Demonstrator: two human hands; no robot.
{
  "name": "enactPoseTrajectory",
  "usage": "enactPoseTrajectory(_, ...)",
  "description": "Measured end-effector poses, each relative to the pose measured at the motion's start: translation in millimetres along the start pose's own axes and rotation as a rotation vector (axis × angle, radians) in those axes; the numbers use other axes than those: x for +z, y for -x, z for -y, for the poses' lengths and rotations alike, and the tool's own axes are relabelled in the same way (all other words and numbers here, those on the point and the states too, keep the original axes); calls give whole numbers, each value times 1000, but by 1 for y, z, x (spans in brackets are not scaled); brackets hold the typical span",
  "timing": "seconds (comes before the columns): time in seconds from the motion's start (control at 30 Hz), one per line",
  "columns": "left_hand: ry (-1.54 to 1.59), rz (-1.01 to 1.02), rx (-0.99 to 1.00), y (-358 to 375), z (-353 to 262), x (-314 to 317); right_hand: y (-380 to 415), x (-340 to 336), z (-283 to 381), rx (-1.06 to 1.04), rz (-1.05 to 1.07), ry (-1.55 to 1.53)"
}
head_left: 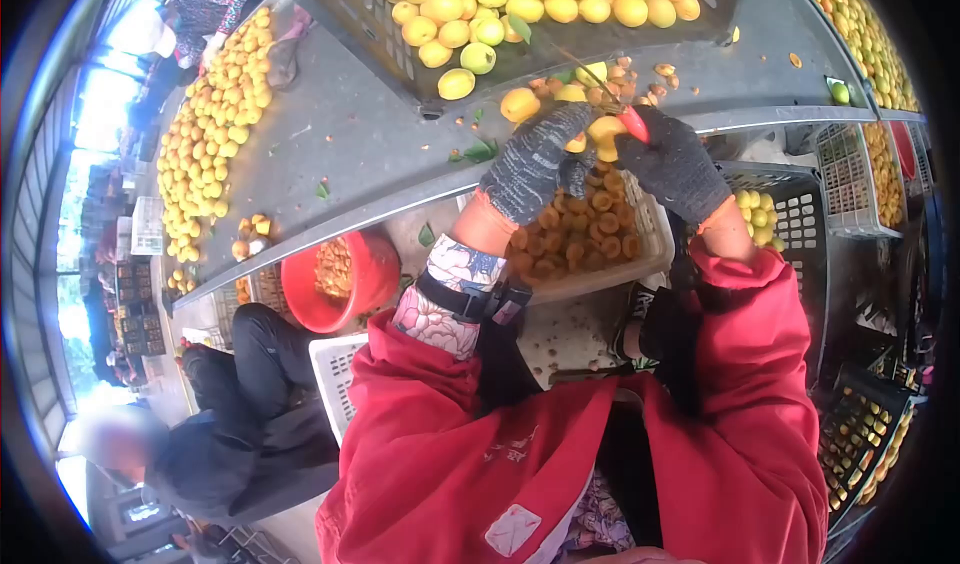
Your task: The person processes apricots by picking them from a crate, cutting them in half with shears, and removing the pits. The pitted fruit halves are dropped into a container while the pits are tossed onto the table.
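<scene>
My left hand [535, 164], in a dark grey knit glove, is closed around a yellow-orange apricot [577, 143], partly hidden by the fingers. My right hand [678, 169], gloved likewise, grips a red-handled knife [634, 124] whose narrow, dark blade points up and left. Between the hands, against the right fingertips, is another apricot piece [606, 134]. Directly below them, a pale plastic crate [655, 249] holds many apricot halves [570, 239]. Loose apricots [519, 104] and small brown pits [625, 79] lie on the table just beyond my hands.
A black crate [390, 59] of whole apricots stands on the grey metal table [350, 114]. More apricots [210, 144] are heaped at left. A red bucket [375, 274] holds orange-brown pieces. Another person [240, 444] sits at lower left. Black crates [800, 224] stand at right.
</scene>
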State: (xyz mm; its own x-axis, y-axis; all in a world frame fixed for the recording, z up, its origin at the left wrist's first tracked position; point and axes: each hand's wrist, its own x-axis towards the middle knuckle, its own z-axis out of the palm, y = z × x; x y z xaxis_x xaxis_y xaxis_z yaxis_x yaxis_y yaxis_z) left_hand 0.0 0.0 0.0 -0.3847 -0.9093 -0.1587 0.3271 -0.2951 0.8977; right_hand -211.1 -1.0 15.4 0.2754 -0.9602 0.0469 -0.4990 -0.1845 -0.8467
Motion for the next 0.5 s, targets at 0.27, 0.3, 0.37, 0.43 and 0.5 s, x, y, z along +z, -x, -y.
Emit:
enactPoseTrajectory(0.27,-711,-186,614,-3,0,-15,8,-7,-5,-28,202,-8)
enactPoseTrajectory(0.3,-765,-256,697,-4,-5,-16,7,-7,-7,-12,204,8)
enactPoseTrajectory(0.37,-876,-421,851,-6,-13,-18,4,-8,-11,-57,208,99)
enactPoseTrajectory(0.43,89,-401,358,-2,-19,-17,3,-2,-18,-127,214,95)
enactPoseTrajectory(0.5,-289,-540,591,-1,-22,-12,8,4,-14,-79,195,144)
